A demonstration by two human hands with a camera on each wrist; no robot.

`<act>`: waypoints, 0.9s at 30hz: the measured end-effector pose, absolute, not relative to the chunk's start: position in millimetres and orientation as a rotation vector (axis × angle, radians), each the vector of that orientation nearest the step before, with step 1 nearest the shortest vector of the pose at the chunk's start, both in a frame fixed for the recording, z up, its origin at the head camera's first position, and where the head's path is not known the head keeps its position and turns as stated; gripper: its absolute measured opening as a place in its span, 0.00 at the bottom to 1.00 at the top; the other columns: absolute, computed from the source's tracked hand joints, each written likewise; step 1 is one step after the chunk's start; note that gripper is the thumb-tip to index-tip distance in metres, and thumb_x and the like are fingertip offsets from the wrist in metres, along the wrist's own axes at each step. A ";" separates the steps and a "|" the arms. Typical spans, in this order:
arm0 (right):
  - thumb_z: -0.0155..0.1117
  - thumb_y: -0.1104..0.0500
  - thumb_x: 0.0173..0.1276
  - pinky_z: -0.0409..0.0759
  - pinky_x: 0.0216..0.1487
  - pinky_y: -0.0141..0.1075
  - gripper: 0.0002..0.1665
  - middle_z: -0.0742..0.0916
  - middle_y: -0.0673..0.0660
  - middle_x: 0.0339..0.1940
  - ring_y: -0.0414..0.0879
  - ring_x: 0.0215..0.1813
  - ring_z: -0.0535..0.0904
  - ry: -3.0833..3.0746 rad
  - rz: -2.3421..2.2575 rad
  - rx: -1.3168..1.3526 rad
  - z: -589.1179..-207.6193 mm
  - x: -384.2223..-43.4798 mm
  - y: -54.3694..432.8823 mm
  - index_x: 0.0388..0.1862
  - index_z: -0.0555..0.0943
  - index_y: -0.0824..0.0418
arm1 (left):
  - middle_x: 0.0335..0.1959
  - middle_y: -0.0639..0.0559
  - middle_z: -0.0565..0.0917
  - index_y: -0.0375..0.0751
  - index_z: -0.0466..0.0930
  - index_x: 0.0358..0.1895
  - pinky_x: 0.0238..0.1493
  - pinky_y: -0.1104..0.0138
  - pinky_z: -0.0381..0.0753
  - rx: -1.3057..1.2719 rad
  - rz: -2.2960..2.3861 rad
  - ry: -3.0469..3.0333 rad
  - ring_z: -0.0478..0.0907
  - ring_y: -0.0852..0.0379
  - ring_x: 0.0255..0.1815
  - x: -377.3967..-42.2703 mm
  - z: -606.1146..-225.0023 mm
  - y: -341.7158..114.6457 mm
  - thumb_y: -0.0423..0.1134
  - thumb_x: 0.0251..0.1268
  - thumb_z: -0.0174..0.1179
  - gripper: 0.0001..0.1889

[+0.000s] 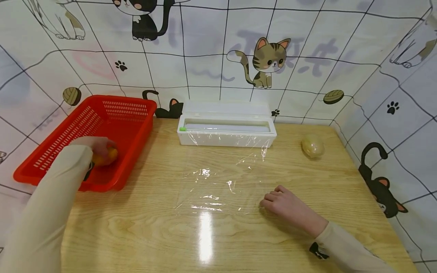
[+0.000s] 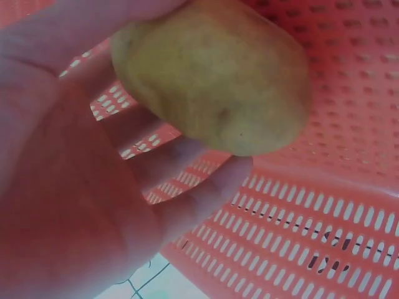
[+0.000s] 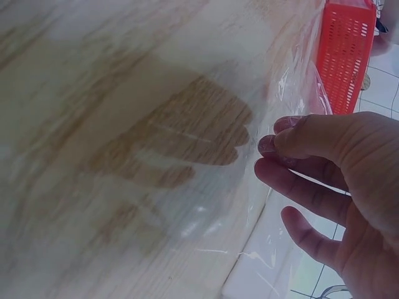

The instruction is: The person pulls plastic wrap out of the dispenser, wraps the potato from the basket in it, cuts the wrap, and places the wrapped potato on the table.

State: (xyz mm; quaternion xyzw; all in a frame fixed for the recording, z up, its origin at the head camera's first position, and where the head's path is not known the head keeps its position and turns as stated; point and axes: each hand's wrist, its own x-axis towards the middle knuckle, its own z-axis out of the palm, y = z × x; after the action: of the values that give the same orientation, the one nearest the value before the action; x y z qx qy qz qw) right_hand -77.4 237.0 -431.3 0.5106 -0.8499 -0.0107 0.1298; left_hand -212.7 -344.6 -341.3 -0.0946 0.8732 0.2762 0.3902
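left basket: red | potato: yellow-brown | film: clear, white glints | far box: white, green tab | far-right round item: pale yellow | table: light woodgrain | backdrop: white, black-gridded, cat-and-paw print

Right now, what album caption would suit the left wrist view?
A left hand holds a potato inside a red basket.

No text, label, brand or number can be read. On the backdrop, pale purple marks, some shaped like written characters, show either side of the striped cat, too blurred to make out.
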 end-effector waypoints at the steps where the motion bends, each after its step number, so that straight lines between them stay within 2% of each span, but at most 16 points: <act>1: 0.71 0.63 0.51 0.73 0.40 0.40 0.11 0.81 0.47 0.29 0.41 0.31 0.77 -2.471 -0.026 1.483 -431.2 -77.3 236.9 0.33 0.79 0.55 | 0.56 0.31 0.58 0.36 0.53 0.74 0.44 0.53 0.75 -0.186 0.666 2.234 0.53 0.31 0.56 -215.1 -342.8 -346.5 0.38 0.54 0.68 0.44; 4: 0.71 0.63 0.52 0.73 0.41 0.40 0.11 0.81 0.47 0.28 0.41 0.32 0.77 -2.471 -0.021 1.484 -431.6 -77.6 236.5 0.33 0.79 0.55 | 0.55 0.31 0.60 0.33 0.55 0.72 0.42 0.55 0.76 -0.044 0.583 2.285 0.54 0.31 0.55 -219.9 -343.0 -348.9 0.41 0.55 0.69 0.44; 11: 0.70 0.65 0.50 0.72 0.39 0.40 0.11 0.80 0.47 0.26 0.41 0.30 0.76 -2.454 -0.016 1.473 -430.6 -77.3 240.1 0.31 0.78 0.55 | 0.44 0.38 0.73 0.32 0.69 0.62 0.35 0.55 0.80 0.303 0.391 2.545 0.69 0.37 0.45 -218.7 -325.2 -331.1 0.37 0.52 0.71 0.34; 16: 0.72 0.65 0.48 0.72 0.37 0.39 0.13 0.78 0.47 0.25 0.41 0.28 0.74 -2.459 -0.045 1.477 -428.7 -74.5 242.8 0.31 0.78 0.55 | 0.43 0.39 0.76 0.35 0.72 0.60 0.35 0.54 0.81 0.394 0.298 2.661 0.70 0.37 0.44 -218.2 -305.6 -312.1 0.39 0.47 0.75 0.34; 21: 0.74 0.65 0.48 0.72 0.36 0.39 0.14 0.78 0.47 0.25 0.41 0.28 0.74 -2.458 -0.053 1.489 -427.3 -70.0 241.9 0.31 0.78 0.55 | 0.38 0.46 0.76 0.39 0.76 0.54 0.35 0.56 0.78 0.526 0.209 2.748 0.71 0.44 0.40 -217.2 -293.2 -287.1 0.37 0.48 0.72 0.27; 27: 0.71 0.63 0.50 0.73 0.37 0.39 0.11 0.80 0.47 0.26 0.42 0.31 0.76 -2.456 -0.038 1.494 -429.4 -66.1 241.5 0.32 0.79 0.56 | 0.37 0.46 0.76 0.37 0.76 0.53 0.38 0.54 0.75 0.645 0.116 2.793 0.71 0.46 0.39 -216.2 -282.7 -253.9 0.36 0.49 0.72 0.25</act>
State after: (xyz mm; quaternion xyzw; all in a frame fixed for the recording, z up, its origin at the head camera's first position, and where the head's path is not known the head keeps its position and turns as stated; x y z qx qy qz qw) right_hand -66.1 241.5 -429.4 0.5150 -0.8467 -0.0130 0.1331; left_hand -216.2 -253.9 -282.7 0.2228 0.9645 0.0401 0.1358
